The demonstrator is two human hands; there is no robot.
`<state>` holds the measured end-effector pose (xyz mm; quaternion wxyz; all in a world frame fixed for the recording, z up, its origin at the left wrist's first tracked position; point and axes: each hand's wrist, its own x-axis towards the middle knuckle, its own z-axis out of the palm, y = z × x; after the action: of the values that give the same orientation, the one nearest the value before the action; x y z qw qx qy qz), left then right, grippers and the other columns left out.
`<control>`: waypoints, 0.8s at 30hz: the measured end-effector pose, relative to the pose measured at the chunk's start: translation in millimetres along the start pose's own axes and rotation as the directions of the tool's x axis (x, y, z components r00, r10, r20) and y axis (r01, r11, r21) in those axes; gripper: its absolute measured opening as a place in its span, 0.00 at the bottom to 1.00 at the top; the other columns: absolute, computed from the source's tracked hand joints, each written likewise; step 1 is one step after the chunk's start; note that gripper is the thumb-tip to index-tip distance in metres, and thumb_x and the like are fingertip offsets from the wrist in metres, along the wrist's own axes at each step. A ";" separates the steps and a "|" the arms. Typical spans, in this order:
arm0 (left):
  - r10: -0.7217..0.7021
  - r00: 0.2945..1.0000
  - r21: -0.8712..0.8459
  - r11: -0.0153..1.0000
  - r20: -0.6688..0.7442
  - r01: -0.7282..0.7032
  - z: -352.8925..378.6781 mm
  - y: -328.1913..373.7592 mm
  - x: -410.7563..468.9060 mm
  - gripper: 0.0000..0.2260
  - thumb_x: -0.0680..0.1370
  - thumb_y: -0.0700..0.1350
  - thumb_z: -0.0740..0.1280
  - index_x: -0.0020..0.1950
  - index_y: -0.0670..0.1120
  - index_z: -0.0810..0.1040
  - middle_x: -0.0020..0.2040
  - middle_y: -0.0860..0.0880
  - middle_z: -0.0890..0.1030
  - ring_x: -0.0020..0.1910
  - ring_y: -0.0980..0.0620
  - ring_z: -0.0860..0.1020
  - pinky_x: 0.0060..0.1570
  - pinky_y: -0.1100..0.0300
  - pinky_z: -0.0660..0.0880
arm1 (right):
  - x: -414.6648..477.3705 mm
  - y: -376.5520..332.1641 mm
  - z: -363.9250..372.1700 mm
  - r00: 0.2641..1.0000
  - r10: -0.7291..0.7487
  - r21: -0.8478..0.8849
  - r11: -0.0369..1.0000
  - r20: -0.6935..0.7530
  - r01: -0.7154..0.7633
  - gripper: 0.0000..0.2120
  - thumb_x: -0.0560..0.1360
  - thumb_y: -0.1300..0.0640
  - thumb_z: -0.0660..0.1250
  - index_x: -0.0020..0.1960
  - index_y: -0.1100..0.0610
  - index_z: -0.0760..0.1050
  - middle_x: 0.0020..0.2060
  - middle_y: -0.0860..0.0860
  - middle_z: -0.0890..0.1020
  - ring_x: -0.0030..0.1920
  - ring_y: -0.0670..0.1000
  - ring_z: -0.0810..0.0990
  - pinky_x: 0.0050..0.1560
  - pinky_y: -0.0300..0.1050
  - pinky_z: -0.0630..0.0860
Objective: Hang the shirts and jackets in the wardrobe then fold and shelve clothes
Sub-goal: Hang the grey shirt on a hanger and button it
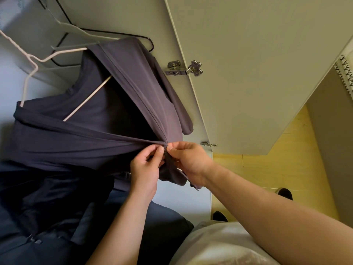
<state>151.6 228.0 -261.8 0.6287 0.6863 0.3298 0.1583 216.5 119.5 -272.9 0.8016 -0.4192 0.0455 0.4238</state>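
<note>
Mid-hanging, the left hand and right hand each pinch the crossed front edges of the grey top on its white hanger, which probably needs fastening next

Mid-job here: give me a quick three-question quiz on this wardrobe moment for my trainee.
1. True or false: the grey shirt hangs on a white hanger.
2. Which hands pinch the shirt's front? A left only, B right only, C both.
3. Fill in: the wardrobe door stands ____.
Key: 1 true; 2 C, left hand and right hand together; 3 open.
</note>
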 end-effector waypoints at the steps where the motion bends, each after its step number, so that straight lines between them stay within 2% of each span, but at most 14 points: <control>1: -0.003 1.000 -0.024 1.000 -0.002 0.003 -0.3 0.5 -1.2 0.06 0.79 0.40 0.70 0.46 0.49 0.85 0.45 0.46 0.86 0.46 0.51 0.84 0.45 0.60 0.79 | 0.2 1.2 -0.3 1.000 -0.007 -0.012 1.000 0.012 0.007 0.08 0.80 0.64 0.65 0.45 0.60 0.82 0.37 0.55 0.83 0.37 0.51 0.82 0.42 0.40 0.80; 4: 0.024 1.000 -0.014 1.000 -0.006 -0.024 -2.4 3.4 -2.4 0.02 0.76 0.42 0.74 0.45 0.49 0.85 0.44 0.46 0.86 0.44 0.51 0.84 0.42 0.61 0.79 | 1.2 4.5 -2.6 0.996 -0.032 -0.042 0.999 0.087 0.036 0.11 0.80 0.65 0.64 0.45 0.57 0.84 0.39 0.54 0.85 0.38 0.49 0.83 0.43 0.38 0.80; 6: 0.026 0.998 -0.014 1.000 -0.054 -0.027 -3.6 4.9 -0.2 0.05 0.75 0.40 0.74 0.43 0.50 0.86 0.42 0.48 0.87 0.41 0.53 0.84 0.39 0.64 0.78 | 1.9 7.6 -4.0 0.995 -0.040 -0.049 0.998 0.094 0.045 0.13 0.80 0.68 0.62 0.48 0.58 0.84 0.42 0.55 0.85 0.40 0.49 0.83 0.44 0.38 0.80; 10: -0.021 0.992 -0.076 0.997 -0.123 0.011 -4.4 8.7 5.8 0.10 0.76 0.36 0.73 0.41 0.51 0.86 0.42 0.49 0.87 0.42 0.54 0.85 0.40 0.65 0.78 | 4.1 17.1 -6.5 0.998 -0.063 -0.071 0.996 -0.029 0.061 0.12 0.76 0.72 0.64 0.53 0.57 0.76 0.47 0.53 0.81 0.38 0.49 0.83 0.41 0.41 0.80; 12: -0.033 0.992 -0.100 0.995 -0.122 0.021 -4.9 11.0 9.0 0.10 0.76 0.36 0.73 0.41 0.51 0.86 0.42 0.49 0.87 0.41 0.55 0.84 0.39 0.66 0.78 | 6.4 22.7 -9.9 0.995 -0.084 -0.265 0.962 -0.056 0.066 0.13 0.74 0.71 0.68 0.54 0.56 0.75 0.47 0.50 0.80 0.41 0.48 0.82 0.41 0.39 0.79; 15: -0.041 0.993 -0.126 0.992 -0.109 0.027 -5.4 14.0 13.0 0.09 0.77 0.37 0.72 0.43 0.51 0.86 0.41 0.50 0.87 0.40 0.57 0.83 0.39 0.65 0.78 | 8.1 28.8 -14.5 0.991 -0.119 -0.590 0.805 -0.060 0.061 0.14 0.72 0.61 0.72 0.55 0.51 0.74 0.47 0.45 0.79 0.46 0.47 0.81 0.42 0.32 0.75; 17: -0.028 0.995 -0.132 0.991 -0.094 0.015 -5.4 15.4 14.4 0.08 0.78 0.37 0.71 0.46 0.50 0.85 0.42 0.51 0.87 0.40 0.58 0.83 0.39 0.65 0.78 | 8.2 32.0 -16.0 0.987 -0.155 -0.685 0.723 -0.043 0.083 0.10 0.74 0.55 0.72 0.51 0.48 0.74 0.43 0.40 0.78 0.43 0.42 0.79 0.37 0.26 0.70; 18: -0.014 0.996 -0.132 0.991 -0.088 0.002 -5.6 16.4 14.9 0.08 0.79 0.38 0.70 0.47 0.50 0.84 0.42 0.52 0.87 0.40 0.58 0.83 0.39 0.65 0.78 | 8.9 33.1 -16.5 0.982 -0.186 -0.715 0.691 -0.036 0.105 0.06 0.75 0.54 0.71 0.48 0.47 0.73 0.39 0.40 0.78 0.40 0.43 0.78 0.34 0.25 0.69; 21: 0.039 0.997 -0.128 0.991 -0.070 -0.048 -6.7 18.7 15.4 0.07 0.80 0.39 0.69 0.51 0.51 0.83 0.46 0.51 0.87 0.46 0.56 0.84 0.43 0.65 0.78 | 11.5 34.0 -16.6 0.965 -0.262 -0.716 0.679 -0.029 0.163 0.08 0.78 0.51 0.68 0.41 0.51 0.72 0.30 0.45 0.74 0.31 0.46 0.71 0.29 0.30 0.68; 24: 0.024 1.000 -0.141 0.990 0.020 -0.021 -6.0 13.6 10.9 0.13 0.79 0.34 0.67 0.55 0.51 0.83 0.53 0.50 0.86 0.55 0.53 0.83 0.53 0.62 0.80 | 11.7 28.7 -11.0 0.964 -0.265 -0.617 0.761 -0.014 0.200 0.14 0.78 0.48 0.67 0.44 0.59 0.73 0.30 0.50 0.74 0.30 0.47 0.69 0.33 0.39 0.71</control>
<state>159.2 239.8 -249.8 0.6772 0.6455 0.3032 0.1809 206.5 127.5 -303.2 0.6662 -0.6783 -0.1059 0.2914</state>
